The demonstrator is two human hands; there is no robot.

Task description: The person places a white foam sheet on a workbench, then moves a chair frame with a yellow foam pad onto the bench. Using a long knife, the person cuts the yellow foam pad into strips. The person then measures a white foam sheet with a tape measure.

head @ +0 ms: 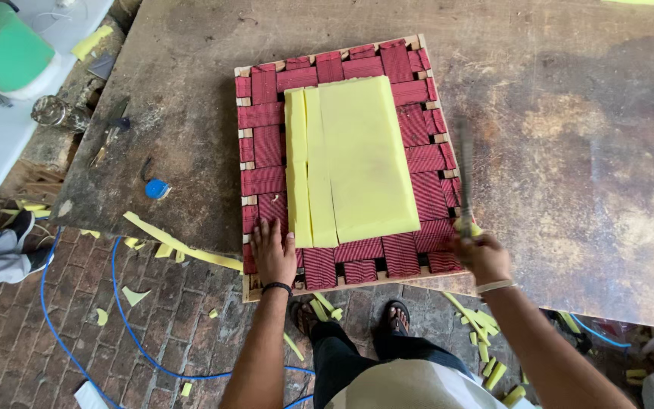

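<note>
A square wooden frame (pixel 250 288) woven with dark red webbing straps (pixel 266 148) lies on a worn table (pixel 569 167). On top of the webbing rest yellow foam pieces (pixel 357 159): one wide slab and two narrow strips at its left. My left hand (pixel 272 254) lies flat on the webbing at the frame's near left corner, fingers spread, touching the near end of the leftmost strip. My right hand (pixel 481 254) is closed around a long thin blade (pixel 465 170), blurred, pointing away from me along the frame's right side, with a bit of yellow foam at the grip.
Yellow foam offcuts (pixel 179 246) lie over the table's near edge and on the brick floor (pixel 77 333). A blue cable (pixel 119 303) loops across the floor. A small blue cap (pixel 157 188), hand tools (pixel 111 132), a green container (pixel 5 45) and another person's shoes (pixel 24 238) are at left.
</note>
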